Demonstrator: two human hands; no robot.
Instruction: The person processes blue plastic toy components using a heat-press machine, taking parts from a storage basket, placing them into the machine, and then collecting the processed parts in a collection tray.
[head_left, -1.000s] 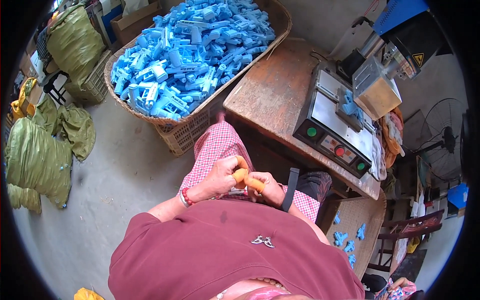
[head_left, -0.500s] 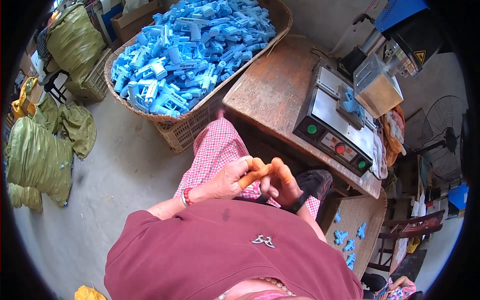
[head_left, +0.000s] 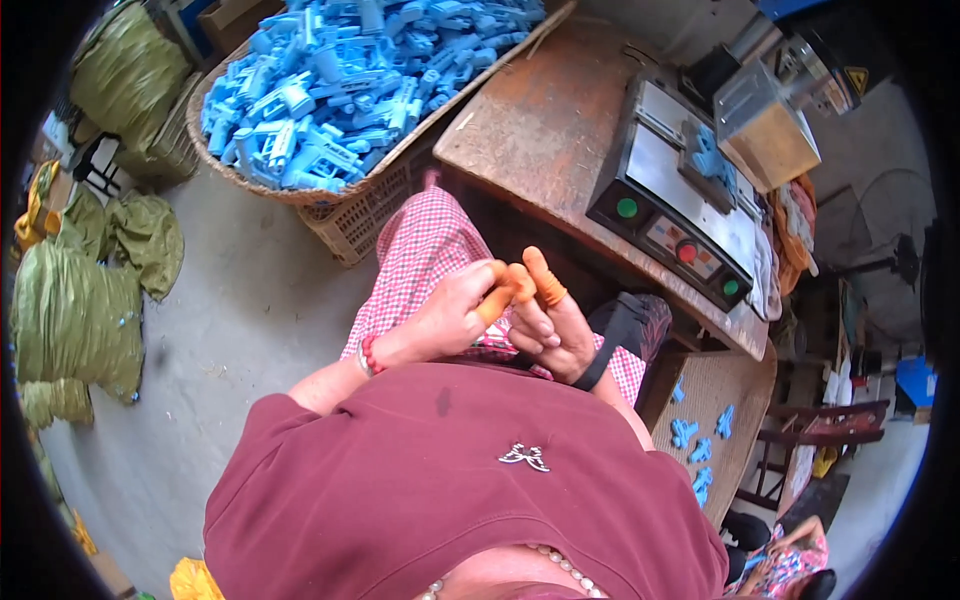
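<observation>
The left hand [head_left: 458, 308] pinches the orange finger cover [head_left: 520, 284] on one fingertip of the right hand [head_left: 562, 338], whose fingers are loosely spread, another covered finger pointing up. Both hands are above a checked cloth [head_left: 425, 240] on the lap. Farther out, a wooden table [head_left: 535, 105] bears a machine [head_left: 655, 215]; a wicker basket [head_left: 255, 187] heaped with blue toy pistols [head_left: 330, 100] stands beside it, and a woven tray [head_left: 735, 385] holding several more is to the right.

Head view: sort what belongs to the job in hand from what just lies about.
Likely job things: orange finger cots on left hand and right hand; heaped blue toy pistols; push-button machine.

Apparently lying about: green sacks; yellow bag; wooden chair.
</observation>
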